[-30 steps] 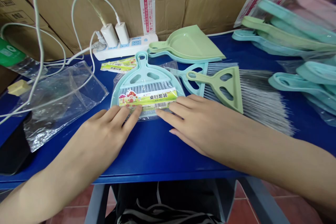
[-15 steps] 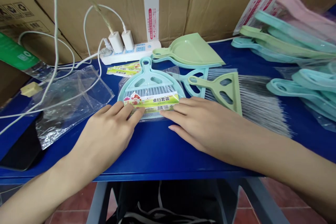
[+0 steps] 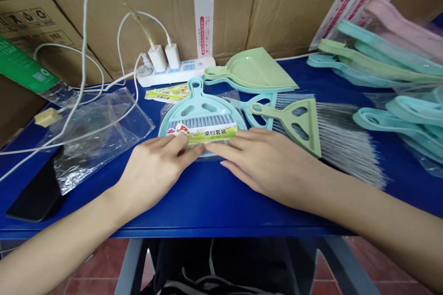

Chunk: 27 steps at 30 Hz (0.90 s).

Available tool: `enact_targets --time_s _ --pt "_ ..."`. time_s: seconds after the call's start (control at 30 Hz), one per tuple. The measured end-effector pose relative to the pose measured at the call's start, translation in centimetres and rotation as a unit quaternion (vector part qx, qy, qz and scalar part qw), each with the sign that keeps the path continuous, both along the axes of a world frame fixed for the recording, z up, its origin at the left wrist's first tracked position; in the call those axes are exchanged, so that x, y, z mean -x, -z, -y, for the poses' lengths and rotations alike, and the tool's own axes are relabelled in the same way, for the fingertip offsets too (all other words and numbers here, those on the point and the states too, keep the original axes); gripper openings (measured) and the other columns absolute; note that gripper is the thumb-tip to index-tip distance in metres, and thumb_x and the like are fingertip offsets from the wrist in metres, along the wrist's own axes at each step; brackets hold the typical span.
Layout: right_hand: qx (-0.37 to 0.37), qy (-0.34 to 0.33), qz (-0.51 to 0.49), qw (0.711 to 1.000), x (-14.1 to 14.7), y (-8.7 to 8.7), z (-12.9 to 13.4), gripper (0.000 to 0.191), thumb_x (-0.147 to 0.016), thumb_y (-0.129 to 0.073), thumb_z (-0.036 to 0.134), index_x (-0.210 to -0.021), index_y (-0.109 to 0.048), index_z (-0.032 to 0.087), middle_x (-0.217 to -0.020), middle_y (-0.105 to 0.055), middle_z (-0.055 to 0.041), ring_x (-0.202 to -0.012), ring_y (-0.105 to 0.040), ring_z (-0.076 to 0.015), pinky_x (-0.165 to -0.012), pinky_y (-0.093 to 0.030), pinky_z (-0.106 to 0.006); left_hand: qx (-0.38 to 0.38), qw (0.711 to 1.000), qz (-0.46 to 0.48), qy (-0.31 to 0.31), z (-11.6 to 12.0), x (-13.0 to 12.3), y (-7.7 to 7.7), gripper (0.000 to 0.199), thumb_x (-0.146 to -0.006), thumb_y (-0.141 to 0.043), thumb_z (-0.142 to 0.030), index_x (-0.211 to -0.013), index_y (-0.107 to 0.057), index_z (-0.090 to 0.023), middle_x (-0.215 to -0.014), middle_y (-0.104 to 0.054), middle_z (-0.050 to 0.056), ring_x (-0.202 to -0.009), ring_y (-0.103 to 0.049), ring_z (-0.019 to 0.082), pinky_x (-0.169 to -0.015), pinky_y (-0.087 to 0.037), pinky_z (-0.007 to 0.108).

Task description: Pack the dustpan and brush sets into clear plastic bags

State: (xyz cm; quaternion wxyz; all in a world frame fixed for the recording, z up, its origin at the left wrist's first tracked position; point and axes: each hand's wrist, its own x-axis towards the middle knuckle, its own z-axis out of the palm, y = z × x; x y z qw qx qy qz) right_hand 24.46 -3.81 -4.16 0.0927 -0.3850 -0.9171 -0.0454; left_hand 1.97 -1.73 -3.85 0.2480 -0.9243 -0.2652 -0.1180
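Note:
A light-blue dustpan (image 3: 166, 120) with a matching small brush (image 3: 199, 107) lies in a clear plastic bag, handles pointing away from me. A printed label card (image 3: 216, 132) with mushroom pictures crosses the bristles. My left hand (image 3: 157, 166) rests on the bag's near left edge, its index finger bent over the label's left end and its thumb stretched inward. From the other side my right hand (image 3: 266, 161) lies with extended fingers along the label's lower right edge. The index fingertip meets my left thumb. Both hands press on the bag without grasping it; the near edge is partly hidden.
Right of the bag lie a green brush (image 3: 304, 126) and a green dustpan (image 3: 259, 71). Stacked bagged sets (image 3: 384, 122) stand at the far right. An empty clear bag (image 3: 104, 124), a black phone-like slab (image 3: 34, 193), cables and a power strip (image 3: 188, 73) occupy the left and back.
My left hand has slid right along the bag's near edge, covering the label's lower left part. My right index finger has shifted slightly left, and the fingertips now meet. The view has shifted slightly.

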Motion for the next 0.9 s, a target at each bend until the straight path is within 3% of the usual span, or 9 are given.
enact_targets --time_s 0.1,0.27,0.43,0.73,0.9 --pt "-0.012 -0.008 -0.009 1.000 0.0 0.4 0.0 0.035 -0.097 -0.045 0.016 -0.122 -0.070 0.015 -0.091 -0.077 -0.0081 -0.087 -0.069 -0.0245 -0.075 -0.051 -0.037 0.025 1.000 -0.003 -0.013 0.2 0.1 0.0 0.042 -0.100 -0.034 -0.012 -0.103 -0.075 -0.023 -0.068 -0.060 0.000 -0.050 -0.056 0.012 -0.047 -0.040 0.025" --pt "-0.030 -0.005 -0.038 0.999 -0.1 0.4 0.0 0.035 -0.095 -0.046 0.013 -0.115 -0.074 0.016 -0.095 -0.077 -0.0088 -0.090 -0.066 -0.0240 -0.080 -0.048 -0.037 0.085 0.991 -0.027 -0.104 0.7 0.0 -0.5 0.039 -0.094 -0.041 -0.015 -0.105 -0.076 -0.027 -0.076 -0.065 0.003 -0.054 -0.060 0.015 -0.045 -0.039 0.026" --pt "-0.041 0.023 -0.023 0.999 -1.1 -0.6 -0.2 0.029 -0.091 -0.051 0.014 -0.095 -0.080 0.021 -0.070 -0.072 -0.0058 -0.075 -0.061 -0.0237 -0.073 -0.041 -0.038 0.130 0.978 -0.024 -0.163 0.6 0.6 -1.2 0.043 -0.092 -0.038 -0.019 -0.100 -0.079 -0.028 -0.073 -0.065 0.005 -0.058 -0.063 0.019 -0.043 -0.035 0.028" --pt "-0.025 0.085 0.026 0.996 -3.1 -1.6 -0.4 0.027 -0.086 -0.054 0.020 -0.078 -0.079 0.026 -0.057 -0.069 -0.0029 -0.051 -0.054 -0.0194 -0.059 -0.038 -0.037 0.184 0.930 -0.081 -0.307 0.3 1.6 -3.0 0.042 -0.089 -0.041 -0.024 -0.103 -0.079 -0.034 -0.085 -0.073 0.005 -0.059 -0.066 0.024 -0.047 -0.038 0.032" --pt "-0.016 0.102 0.011 0.995 -2.7 -1.7 -0.4 0.027 -0.085 -0.054 0.021 -0.073 -0.077 0.026 -0.059 -0.070 -0.0032 -0.052 -0.056 -0.0208 -0.052 -0.034 -0.035 0.210 0.926 -0.097 -0.299 0.1 1.8 -3.3 0.039 -0.089 -0.047 -0.022 -0.106 -0.078 -0.037 -0.092 -0.075 0.002 -0.068 -0.070 0.026 -0.052 -0.043 0.032"
